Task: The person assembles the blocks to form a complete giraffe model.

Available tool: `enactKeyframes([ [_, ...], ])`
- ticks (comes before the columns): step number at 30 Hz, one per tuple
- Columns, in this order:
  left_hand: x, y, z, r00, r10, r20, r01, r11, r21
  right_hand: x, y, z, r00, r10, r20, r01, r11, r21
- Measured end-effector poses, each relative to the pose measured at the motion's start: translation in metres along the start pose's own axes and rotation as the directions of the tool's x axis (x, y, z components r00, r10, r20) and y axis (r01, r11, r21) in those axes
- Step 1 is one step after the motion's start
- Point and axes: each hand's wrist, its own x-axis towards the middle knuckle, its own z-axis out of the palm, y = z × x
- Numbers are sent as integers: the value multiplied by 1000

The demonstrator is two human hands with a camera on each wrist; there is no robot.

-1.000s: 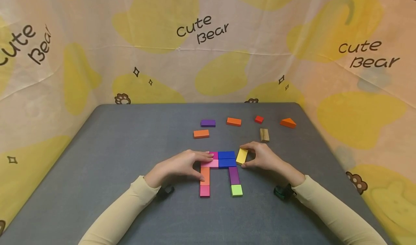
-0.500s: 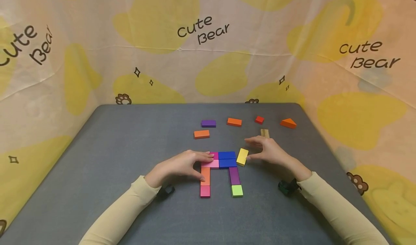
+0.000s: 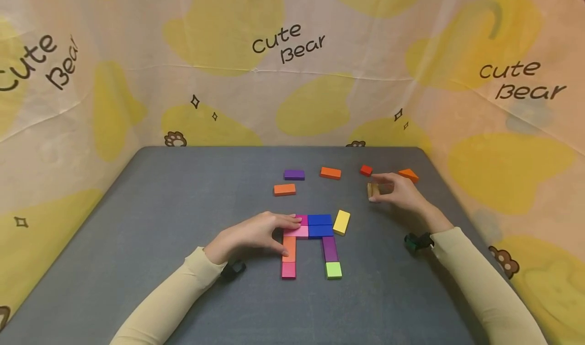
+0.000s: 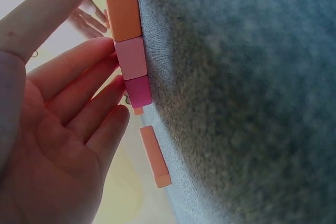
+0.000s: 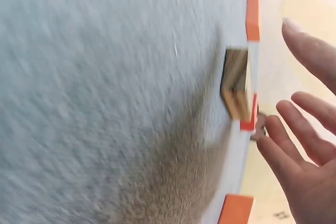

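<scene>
My left hand point(image 3: 258, 236) rests its fingers on the pink block point(image 3: 297, 232) and magenta block point(image 4: 138, 92), thumb on the orange block point(image 3: 289, 245) below them. Two blue blocks point(image 3: 320, 220) adjoin these on the right. Legs run toward me: orange ending in a deep pink block point(image 3: 288, 270), and purple point(image 3: 329, 249) ending in a green block point(image 3: 333, 270). A yellow block point(image 3: 342, 222) lies slanted right of the blue ones. My right hand point(image 3: 404, 193) is spread beside a wood-grain block point(image 5: 237, 77); in the right wrist view a gap shows between them.
Farther back lie a violet block point(image 3: 294, 175), two orange blocks point(image 3: 330, 173) and a small red block point(image 3: 366, 170). An orange triangular block point(image 3: 409, 175) sits partly behind the right hand. A printed cloth point(image 3: 219, 96) hangs around the grey table point(image 3: 183, 192).
My right hand has let go of the yellow block and moved back and right to the wood-grain block. The yellow block stays beside the blue ones. My left hand has kept its place.
</scene>
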Motion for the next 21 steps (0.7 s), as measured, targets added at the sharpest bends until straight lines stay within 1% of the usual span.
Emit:
enactKeyframes([
  [3, 0, -1, 0, 1000, -2, 4, 2, 1000, -1, 4, 9, -2, 999, 34, 19, -34, 999, 25],
  [6, 0, -1, 0, 1000, -8, 10, 9, 1000, -10, 7, 18, -2, 998, 40, 39, -41, 998, 36],
  [14, 1, -1, -1, 1000, -8, 13, 8, 1000, -14, 13, 36, -1, 994, 24, 106, -33, 995, 89],
  [21, 0, -2, -2, 1000, -10, 18, 11, 1000, -26, 12, 42, -1, 991, -4, 133, -11, 993, 117],
])
